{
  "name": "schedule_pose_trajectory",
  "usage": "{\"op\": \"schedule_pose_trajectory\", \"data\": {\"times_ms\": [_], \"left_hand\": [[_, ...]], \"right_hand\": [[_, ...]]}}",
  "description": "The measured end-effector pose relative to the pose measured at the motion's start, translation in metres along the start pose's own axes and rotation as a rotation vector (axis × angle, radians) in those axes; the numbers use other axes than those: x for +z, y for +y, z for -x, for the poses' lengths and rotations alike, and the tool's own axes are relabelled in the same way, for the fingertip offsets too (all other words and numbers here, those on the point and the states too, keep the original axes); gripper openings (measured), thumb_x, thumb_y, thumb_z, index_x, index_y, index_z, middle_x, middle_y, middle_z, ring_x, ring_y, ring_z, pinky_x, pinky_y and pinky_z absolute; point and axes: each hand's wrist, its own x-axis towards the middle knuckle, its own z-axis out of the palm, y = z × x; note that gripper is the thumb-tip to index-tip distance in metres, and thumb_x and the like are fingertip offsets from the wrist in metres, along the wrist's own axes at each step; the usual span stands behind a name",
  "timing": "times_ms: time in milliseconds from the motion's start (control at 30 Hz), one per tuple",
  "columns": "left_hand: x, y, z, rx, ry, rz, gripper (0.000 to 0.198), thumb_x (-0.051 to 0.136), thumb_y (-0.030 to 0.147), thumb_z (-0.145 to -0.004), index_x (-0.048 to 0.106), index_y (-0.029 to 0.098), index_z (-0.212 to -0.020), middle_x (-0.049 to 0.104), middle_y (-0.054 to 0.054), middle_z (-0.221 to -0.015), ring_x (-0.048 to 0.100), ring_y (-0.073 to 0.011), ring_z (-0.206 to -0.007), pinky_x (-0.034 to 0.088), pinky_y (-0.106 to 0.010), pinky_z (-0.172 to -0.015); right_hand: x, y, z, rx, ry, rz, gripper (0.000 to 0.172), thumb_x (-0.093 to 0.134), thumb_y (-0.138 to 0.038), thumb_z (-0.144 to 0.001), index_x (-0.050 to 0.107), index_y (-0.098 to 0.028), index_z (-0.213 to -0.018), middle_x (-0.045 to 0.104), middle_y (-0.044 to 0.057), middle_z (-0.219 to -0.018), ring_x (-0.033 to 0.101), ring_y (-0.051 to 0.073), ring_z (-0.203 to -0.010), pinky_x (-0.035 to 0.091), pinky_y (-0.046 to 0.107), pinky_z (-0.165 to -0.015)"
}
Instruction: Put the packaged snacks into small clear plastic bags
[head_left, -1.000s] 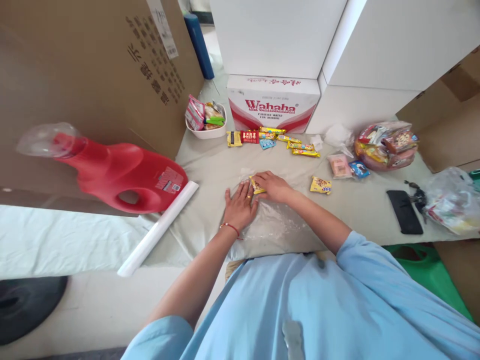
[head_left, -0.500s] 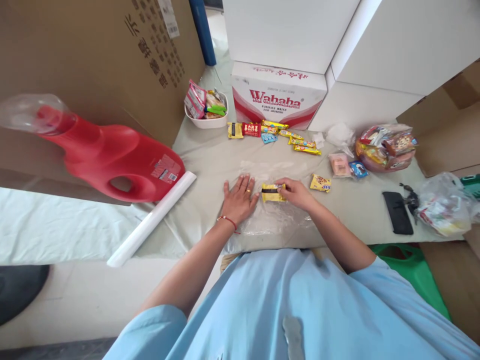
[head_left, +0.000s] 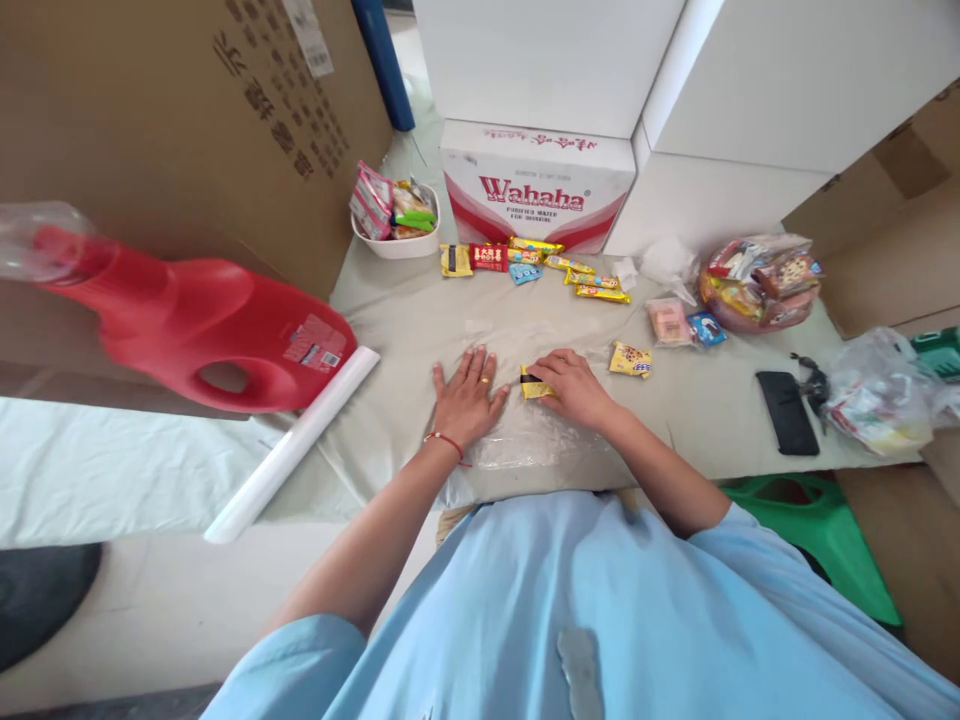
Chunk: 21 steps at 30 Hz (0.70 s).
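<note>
My left hand (head_left: 466, 405) lies flat with fingers spread on a sheet of clear plastic film (head_left: 517, 450) on the cloth-covered table. Just right of it is a yellow snack packet with a black band (head_left: 531, 384), resting on the film. My right hand (head_left: 571, 390) is closed over the right end of this packet, covering part of it. Another yellow snack packet (head_left: 631, 360) lies apart, to the right of my right hand. Farther back are a yellow packet (head_left: 455, 261), a red packet (head_left: 488, 258), a small blue packet (head_left: 524, 273) and several yellow snack bars (head_left: 592, 280).
On the left are a red detergent bottle (head_left: 187, 310) and a white roll (head_left: 292, 445). A white tub of snacks (head_left: 397, 245) and a Wahaha carton (head_left: 536, 195) stand behind. To the right are a snack-filled bowl (head_left: 761, 315), a black phone (head_left: 787, 412) and a plastic bag (head_left: 874, 400).
My right hand has shifted left over the packet, from holding its right end with the fingertips to covering more of it. My left hand stays flat on the film. The view has shifted slightly.
</note>
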Motion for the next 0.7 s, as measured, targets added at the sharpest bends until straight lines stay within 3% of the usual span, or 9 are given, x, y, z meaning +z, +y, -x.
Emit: {"op": "schedule_pose_trajectory", "data": {"times_ms": [167, 333, 500, 600, 700], "left_hand": [[0.001, 0.0, -0.001, -0.011, -0.012, -0.019, 0.073, 0.02, 0.057, -0.108, 0.027, 0.021, -0.171, 0.022, -0.01, -0.179, 0.02, -0.0314, -0.167, 0.008, -0.076, -0.128], [0.001, 0.0, -0.002, -0.001, 0.007, -0.009, 0.071, 0.022, 0.056, -0.108, 0.029, 0.022, -0.17, 0.024, -0.011, -0.178, 0.021, -0.0309, -0.166, 0.006, -0.074, -0.129], [0.0, 0.0, -0.001, -0.001, 0.016, 0.01, 0.07, 0.024, 0.056, -0.108, 0.031, 0.024, -0.17, 0.025, -0.011, -0.178, 0.023, -0.0313, -0.166, 0.006, -0.074, -0.13], [0.0, 0.001, -0.001, -0.007, 0.022, 0.022, 0.07, 0.025, 0.056, -0.108, 0.032, 0.023, -0.169, 0.026, -0.011, -0.178, 0.023, -0.0317, -0.166, 0.007, -0.074, -0.129], [0.0, 0.001, -0.001, -0.003, 0.025, 0.033, 0.07, 0.026, 0.055, -0.108, 0.032, 0.023, -0.169, 0.026, -0.01, -0.177, 0.023, -0.032, -0.165, 0.007, -0.074, -0.13]], "right_hand": [[0.001, 0.017, 0.012, -0.042, 0.028, -0.052, 0.053, 0.073, -0.026, -0.093, 0.065, -0.022, -0.145, 0.062, 0.013, -0.15, 0.048, 0.033, -0.141, 0.041, 0.054, -0.119], [-0.021, 0.075, 0.063, 0.239, 0.363, 0.053, 0.046, 0.057, -0.029, -0.1, 0.065, -0.019, -0.144, 0.064, 0.018, -0.142, 0.054, 0.035, -0.132, 0.043, 0.057, -0.117], [-0.029, 0.122, 0.101, 0.354, 0.276, 0.121, 0.05, 0.059, -0.035, -0.098, 0.065, -0.019, -0.145, 0.063, 0.019, -0.143, 0.056, 0.035, -0.131, 0.047, 0.055, -0.114], [-0.031, 0.126, 0.102, 0.419, 0.406, 0.09, 0.046, 0.049, -0.04, -0.104, 0.069, -0.019, -0.139, 0.064, 0.02, -0.141, 0.06, 0.033, -0.129, 0.05, 0.053, -0.111], [-0.041, 0.113, 0.09, 0.452, 0.581, -0.037, 0.051, 0.045, -0.053, -0.106, 0.07, -0.018, -0.134, 0.071, 0.018, -0.131, 0.066, 0.032, -0.122, 0.053, 0.05, -0.106]]}}
